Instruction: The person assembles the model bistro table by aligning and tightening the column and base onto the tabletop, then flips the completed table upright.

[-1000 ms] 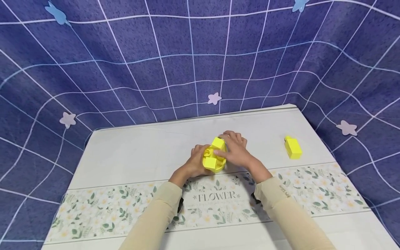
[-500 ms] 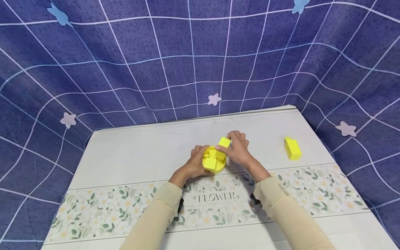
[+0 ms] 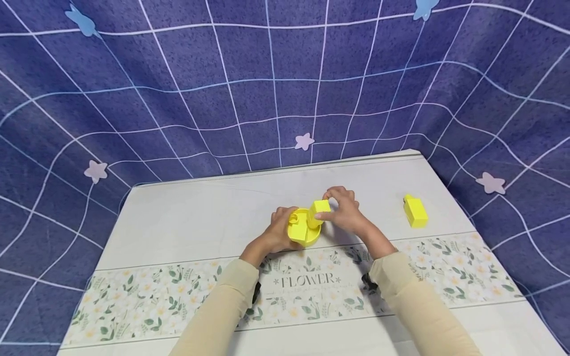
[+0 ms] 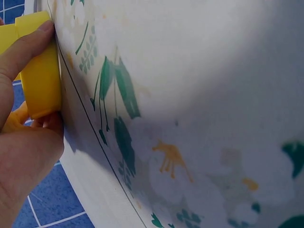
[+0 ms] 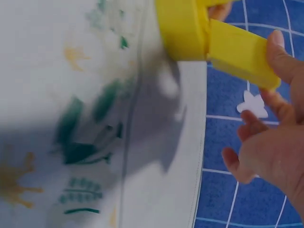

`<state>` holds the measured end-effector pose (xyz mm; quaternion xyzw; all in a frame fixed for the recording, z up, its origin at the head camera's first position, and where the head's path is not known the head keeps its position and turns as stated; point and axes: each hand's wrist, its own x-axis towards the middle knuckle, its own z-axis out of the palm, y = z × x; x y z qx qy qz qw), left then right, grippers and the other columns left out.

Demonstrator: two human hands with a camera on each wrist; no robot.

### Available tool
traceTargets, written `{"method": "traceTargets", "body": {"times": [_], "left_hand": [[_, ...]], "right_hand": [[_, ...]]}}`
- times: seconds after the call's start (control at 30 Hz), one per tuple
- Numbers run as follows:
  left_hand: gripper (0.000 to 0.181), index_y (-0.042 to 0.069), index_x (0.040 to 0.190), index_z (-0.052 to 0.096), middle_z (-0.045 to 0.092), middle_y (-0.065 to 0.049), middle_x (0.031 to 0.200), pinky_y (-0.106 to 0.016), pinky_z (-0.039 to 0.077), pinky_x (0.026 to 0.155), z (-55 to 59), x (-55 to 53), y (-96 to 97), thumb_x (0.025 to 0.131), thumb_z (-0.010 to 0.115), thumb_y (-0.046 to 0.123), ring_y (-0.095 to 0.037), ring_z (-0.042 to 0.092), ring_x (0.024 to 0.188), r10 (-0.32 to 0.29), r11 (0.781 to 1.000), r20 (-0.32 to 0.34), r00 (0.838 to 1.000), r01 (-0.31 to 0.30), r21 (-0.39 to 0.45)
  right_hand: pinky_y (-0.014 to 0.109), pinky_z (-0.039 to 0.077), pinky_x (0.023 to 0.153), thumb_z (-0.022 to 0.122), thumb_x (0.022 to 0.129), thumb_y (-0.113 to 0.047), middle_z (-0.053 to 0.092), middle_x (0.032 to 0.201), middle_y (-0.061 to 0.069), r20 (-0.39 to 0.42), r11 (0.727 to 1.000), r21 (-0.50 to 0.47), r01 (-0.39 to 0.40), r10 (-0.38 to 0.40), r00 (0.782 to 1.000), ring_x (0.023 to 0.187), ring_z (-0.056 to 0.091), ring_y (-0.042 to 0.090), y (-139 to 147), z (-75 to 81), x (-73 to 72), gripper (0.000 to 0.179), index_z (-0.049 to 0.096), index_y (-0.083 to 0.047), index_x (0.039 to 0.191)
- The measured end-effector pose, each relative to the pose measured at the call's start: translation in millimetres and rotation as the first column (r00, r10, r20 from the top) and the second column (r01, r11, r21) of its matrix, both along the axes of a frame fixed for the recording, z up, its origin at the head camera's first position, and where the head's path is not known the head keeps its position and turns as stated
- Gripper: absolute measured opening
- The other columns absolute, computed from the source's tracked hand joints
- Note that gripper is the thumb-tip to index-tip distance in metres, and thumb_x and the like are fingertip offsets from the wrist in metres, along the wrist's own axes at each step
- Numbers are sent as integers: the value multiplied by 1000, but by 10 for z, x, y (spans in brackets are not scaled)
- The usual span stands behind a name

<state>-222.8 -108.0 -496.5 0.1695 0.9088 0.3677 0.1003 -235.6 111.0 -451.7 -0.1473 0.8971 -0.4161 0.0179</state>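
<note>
On the table, my left hand [image 3: 279, 231] grips the side of a round, shallow yellow plastic base [image 3: 313, 241], which has a small ring near its left rim. My right hand [image 3: 349, 213] pinches a yellow rectangular block [image 3: 317, 210] between thumb and fingers. That block rises at a slant from the right side of the base, its lower end right at the base in the right wrist view. A second yellow block [image 3: 298, 232] sits inside the base, toward its front. In the left wrist view, the thumb lies along the wall of the base.
Off to the right, a third yellow block [image 3: 416, 212] with a small knob on one end lies on the table. A white cloth [image 3: 200, 217] with a floral band covers the table. Behind it hangs a blue gridded curtain [image 3: 249, 99] with stars.
My right hand has shifted right, and the block in it has tilted outward to the right side of the base. The front block's visible shape has changed. My left hand stays on the base.
</note>
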Motion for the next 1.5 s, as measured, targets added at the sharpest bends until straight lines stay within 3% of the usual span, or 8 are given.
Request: {"method": "traceTargets", "body": {"times": [0.17,0.33,0.47,0.67,0.83,1.07,1.27,1.5], "left_hand": [[106,24,134,30,33,5,120,-36,29,95,-26,8,-4,45,87,27,-13,25,106,6,1000,7,1000,-6,2],[105,22,134,30,33,2,120,-39,28,95,-19,5,-9,46,87,27,-16,26,108,-11,1000,-4,1000,11,5],[104,22,134,30,33,0,120,-40,28,95,-21,-5,-10,47,86,26,-17,26,109,-20,1000,-15,1000,20,0],[104,25,133,30,32,2,121,-38,28,95,-15,0,4,46,87,24,-15,25,108,-12,1000,-4,1000,12,7],[103,27,133,30,31,3,122,-37,28,96,-3,2,12,47,86,22,-14,24,108,-7,1000,14,1000,7,8],[106,18,136,29,32,-3,124,-39,27,97,27,6,-6,47,87,23,-18,25,111,-11,1000,3,1000,11,-2],[106,16,136,28,31,-3,124,-39,27,97,25,4,-7,48,86,23,-18,25,112,-20,1000,-4,1000,19,-8],[104,20,135,28,33,-3,121,-39,28,96,12,0,-3,49,85,26,-18,26,110,-38,999,-32,999,37,-32]], "right_hand": [[46,17,86,74,64,-42,40,111,2,-51,995,91,29,-25,998,102,26,24,-61,-41,83,50,44,-14,92],[55,14,89,71,71,-27,29,136,6,-56,983,70,-172,176,983,118,20,28,108,39,83,57,49,-21,123],[63,9,89,67,76,-15,23,142,5,-32,959,47,-280,282,959,122,17,29,200,79,37,56,48,-28,127],[57,14,88,76,64,-23,37,132,8,-106,975,68,-212,218,970,115,25,30,111,52,20,44,57,-23,104],[45,19,87,78,58,-38,43,118,2,-216,973,198,-120,163,963,106,30,23,-17,38,64,46,51,-20,91],[46,19,86,81,57,-26,42,124,7,-282,975,196,-108,162,946,109,29,26,22,111,81,42,63,-17,94],[44,21,85,79,56,-39,46,118,4,-262,971,195,-139,188,946,107,31,24,0,95,96,41,56,-16,82],[45,21,81,77,62,-30,36,132,8,-229,953,169,-251,285,931,111,28,29,11,114,96,62,54,-19,119]]}}
